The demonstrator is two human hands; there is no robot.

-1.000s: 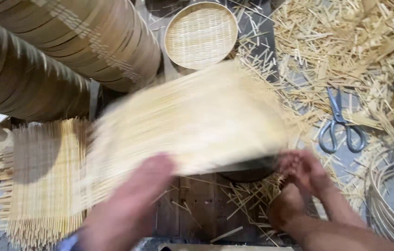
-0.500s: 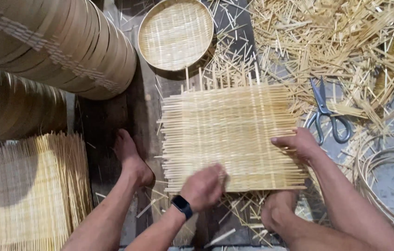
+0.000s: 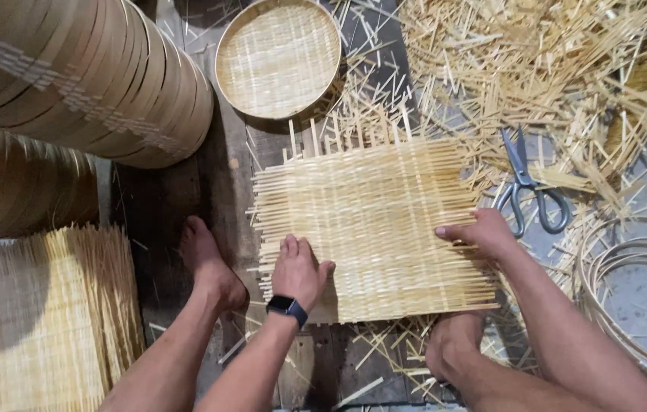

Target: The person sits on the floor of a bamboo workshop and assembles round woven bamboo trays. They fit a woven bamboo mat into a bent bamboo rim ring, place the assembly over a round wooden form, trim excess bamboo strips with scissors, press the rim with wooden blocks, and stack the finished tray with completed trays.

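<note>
Left hand (image 3: 298, 271) flat on the woven mat (image 3: 373, 229), palm down, fingers together and pointing away from me, pressing the near-left part. Nothing gripped, just an open hand bearing down. Black watch (image 3: 287, 307) on that wrist; forearm runs up from the bottom edge.

Right hand (image 3: 480, 233) at the mat's right edge, thumb on top pointing left, fingers curled under or behind the edge. Can't tell if it actually pinches the strips or only rests there. Right forearm comes in from the lower right.

Mat lies flat on the dark floor boards (image 3: 163, 198) between my bare feet: left foot (image 3: 209, 263) just off the left edge, right foot (image 3: 453, 347) at the near-right corner, partly under it.

Around: scissors (image 3: 525, 187) right of the mat, round woven tray (image 3: 277, 57) beyond it, stacked round frames (image 3: 79, 72) top left, pile of finished mats (image 3: 48, 320) bottom left, loose bamboo strips (image 3: 552, 69) top right, coiled hoops (image 3: 636, 275) far right.
</note>
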